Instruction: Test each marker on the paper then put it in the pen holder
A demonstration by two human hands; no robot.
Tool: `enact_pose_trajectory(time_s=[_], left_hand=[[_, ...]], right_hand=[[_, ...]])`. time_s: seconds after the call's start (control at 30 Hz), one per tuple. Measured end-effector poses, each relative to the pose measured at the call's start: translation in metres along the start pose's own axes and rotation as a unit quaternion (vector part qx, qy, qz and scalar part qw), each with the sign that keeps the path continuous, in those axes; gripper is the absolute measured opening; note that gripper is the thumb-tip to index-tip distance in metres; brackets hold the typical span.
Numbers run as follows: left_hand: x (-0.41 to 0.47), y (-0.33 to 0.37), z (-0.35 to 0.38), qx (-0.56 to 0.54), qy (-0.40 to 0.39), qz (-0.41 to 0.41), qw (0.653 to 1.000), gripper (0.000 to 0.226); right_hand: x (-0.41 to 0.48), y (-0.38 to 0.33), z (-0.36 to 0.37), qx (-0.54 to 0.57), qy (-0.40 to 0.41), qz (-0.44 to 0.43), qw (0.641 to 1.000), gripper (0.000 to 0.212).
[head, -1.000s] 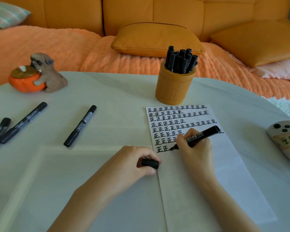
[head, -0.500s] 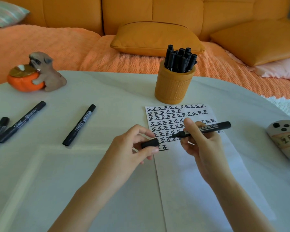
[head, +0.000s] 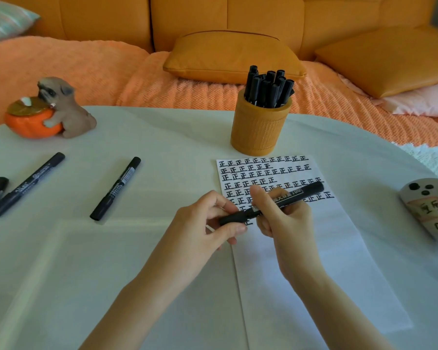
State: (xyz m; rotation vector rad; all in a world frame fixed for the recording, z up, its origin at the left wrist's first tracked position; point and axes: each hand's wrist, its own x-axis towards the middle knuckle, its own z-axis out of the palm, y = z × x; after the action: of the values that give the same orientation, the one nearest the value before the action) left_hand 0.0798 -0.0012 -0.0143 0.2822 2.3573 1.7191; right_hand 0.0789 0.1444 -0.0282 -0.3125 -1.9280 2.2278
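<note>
We hold the black marker (head: 306, 192) slanted just above the paper (head: 339, 236), our right hand (head: 281, 218) curled round its middle. Our left hand (head: 208, 223) pinches its lower-left end between thumb and fingertips.

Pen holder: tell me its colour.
The pen holder is mustard yellow, best seen in the head view.

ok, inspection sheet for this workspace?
surface: white table, cloth-covered.
job's things: paper with rows of test marks; holder behind it, holding capped markers; loose markers at left.
clutter: pug figurine far left; ghost figure at right edge.
hands: left hand pinches the cap, right hand grips the marker, over the paper.
cables: nothing seen.
surroundings: orange sofa with cushions, behind the table.
</note>
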Motion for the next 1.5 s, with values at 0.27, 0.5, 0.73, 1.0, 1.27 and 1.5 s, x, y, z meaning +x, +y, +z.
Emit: enact_pose_trajectory(time_s=[0.27,0.5,0.73,1.0,1.27,1.5], left_hand=[[-0.008,0.000,0.013,-0.001,0.026,0.050,0.998,0.008],[-0.012,0.002,0.017,-0.006,0.038,0.037,0.999,0.010],[-0.012,0.007,0.015,-0.031,0.037,0.010,0.999,0.010],[-0.006,0.010,0.011,-0.047,0.057,0.035,0.997,0.011],[-0.001,0.007,0.008,-0.070,0.059,-0.013,0.996,0.033],[0.004,0.004,-0.001,0.006,0.078,-0.004,0.997,0.021]], right_hand=[[-0.003,0.003,0.011,0.010,0.010,-0.017,1.000,0.042],[-0.006,-0.003,0.017,0.009,-0.006,-0.019,1.000,0.041],[-0.005,-0.003,0.018,-0.003,-0.028,-0.011,1.000,0.042],[0.000,-0.011,0.016,0.022,-0.089,0.016,0.996,0.044],[-0.002,-0.012,0.017,-0.042,-0.096,-0.073,0.992,0.030],[0.034,-0.039,-0.009,-0.074,-0.033,-0.134,0.988,0.018]])
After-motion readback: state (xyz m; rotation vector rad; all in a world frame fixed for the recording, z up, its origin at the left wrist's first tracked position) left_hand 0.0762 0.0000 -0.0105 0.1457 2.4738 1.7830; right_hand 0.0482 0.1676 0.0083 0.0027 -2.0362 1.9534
